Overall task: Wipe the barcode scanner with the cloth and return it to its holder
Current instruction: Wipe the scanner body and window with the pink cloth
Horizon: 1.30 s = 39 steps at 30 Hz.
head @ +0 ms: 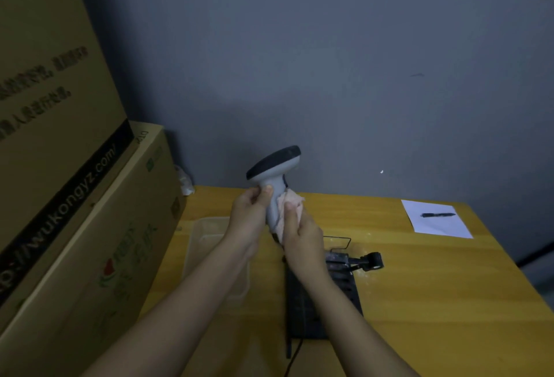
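Head view: both hands are working above a yellow wooden bench [419, 286]. The left hand [250, 211] is wrapping around the grey handle of the barcode scanner [274, 177], thumb lying across the front of the grip, fingers closed round it. The scanner is being held upright in the air over the bench, its dark-topped head tilting up toward the right, well clear of the surface. The right hand [302, 234] is closing on a pale pink cloth [289, 205] and pressing it against the right side & lower part of the handle, thumb on top of the fabric; cloth is bunching between palm and scanner. Below the right forearm a black holder [344, 271] w/ a slotted base is sitting on the bench, a short black arm w/ a round end sticking out to its right and a thin wire loop behind it; a dark cable is trailing off toward the near edge. Left of the holder, under the left forearm, a clear plastic tray [207, 232] is resting on the bench. At the far right corner a black pen [438, 214] is lying on a white sheet of paper [440, 228]. Cardboard boxes [75, 196] are stacking up along the left side, touching the bench edge, printing too blurry to read in full. A grey wall [329, 62] is filling the background.
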Motion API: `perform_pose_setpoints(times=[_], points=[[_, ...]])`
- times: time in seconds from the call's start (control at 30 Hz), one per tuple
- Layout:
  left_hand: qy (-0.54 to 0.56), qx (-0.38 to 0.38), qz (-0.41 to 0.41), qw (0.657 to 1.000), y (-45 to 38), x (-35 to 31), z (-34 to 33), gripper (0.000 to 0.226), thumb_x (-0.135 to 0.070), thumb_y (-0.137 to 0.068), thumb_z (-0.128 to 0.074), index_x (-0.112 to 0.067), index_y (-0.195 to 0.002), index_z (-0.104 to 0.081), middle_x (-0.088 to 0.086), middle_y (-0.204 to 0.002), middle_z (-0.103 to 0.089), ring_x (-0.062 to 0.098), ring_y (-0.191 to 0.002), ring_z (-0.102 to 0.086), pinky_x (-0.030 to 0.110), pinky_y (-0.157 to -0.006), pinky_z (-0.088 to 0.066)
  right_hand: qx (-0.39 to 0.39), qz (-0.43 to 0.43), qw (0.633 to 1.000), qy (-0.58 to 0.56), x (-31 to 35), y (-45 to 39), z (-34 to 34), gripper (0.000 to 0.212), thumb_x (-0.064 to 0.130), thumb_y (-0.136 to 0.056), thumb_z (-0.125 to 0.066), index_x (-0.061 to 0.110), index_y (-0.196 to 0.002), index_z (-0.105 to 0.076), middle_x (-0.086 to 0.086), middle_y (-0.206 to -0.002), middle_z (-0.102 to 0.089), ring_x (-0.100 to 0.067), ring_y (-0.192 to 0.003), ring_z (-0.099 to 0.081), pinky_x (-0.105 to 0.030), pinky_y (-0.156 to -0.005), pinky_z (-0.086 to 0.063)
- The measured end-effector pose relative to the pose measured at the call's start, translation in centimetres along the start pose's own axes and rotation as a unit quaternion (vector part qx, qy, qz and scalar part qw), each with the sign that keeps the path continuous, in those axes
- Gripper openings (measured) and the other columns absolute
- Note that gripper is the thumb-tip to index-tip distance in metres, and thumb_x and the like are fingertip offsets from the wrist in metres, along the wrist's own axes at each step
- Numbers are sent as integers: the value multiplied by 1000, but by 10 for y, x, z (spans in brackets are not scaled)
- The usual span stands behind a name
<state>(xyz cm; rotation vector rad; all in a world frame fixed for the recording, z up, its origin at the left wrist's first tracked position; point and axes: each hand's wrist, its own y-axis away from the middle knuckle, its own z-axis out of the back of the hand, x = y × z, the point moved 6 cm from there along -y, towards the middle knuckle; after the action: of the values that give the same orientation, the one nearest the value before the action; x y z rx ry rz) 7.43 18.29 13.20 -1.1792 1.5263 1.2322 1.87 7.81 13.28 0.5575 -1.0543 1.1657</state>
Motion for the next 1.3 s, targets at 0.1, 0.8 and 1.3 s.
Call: perform_pose_setpoints(times=[0.1,0.8,1.3], points=[[39,31,22,999,-1,-3,3,26,-25,-91,-55,-3,-104,-62,13,-99,-69,19,-82,-70,25,-67,-59,20,-67,991,-111,-8,-9,2,41,39,-97,-42,8,-82,-64,-8,-67,-64,-14,-60,-57,-21,-55,-43],[80,46,91,992,5,2,-18,9,-7,-87,-60,-3,-92,-66,11,-82,-69,13,-58,-68,23,-52,-54,75,40,984,-157,29,-1,22,36,36,-98,-34,14,-92,-62,8,-78,-63,2,-71,-59,-15,-63,-46],[139,55,53,987,4,-8,-1,9,-12,-87,-60,-6,-94,-61,8,-93,-67,17,-82,-65,25,-71,-56,114,158,975,106,8,0,36,24,17,-97,-45,18,-75,-55,4,-72,-48,-6,-61,-44,-25,-56,-33]])
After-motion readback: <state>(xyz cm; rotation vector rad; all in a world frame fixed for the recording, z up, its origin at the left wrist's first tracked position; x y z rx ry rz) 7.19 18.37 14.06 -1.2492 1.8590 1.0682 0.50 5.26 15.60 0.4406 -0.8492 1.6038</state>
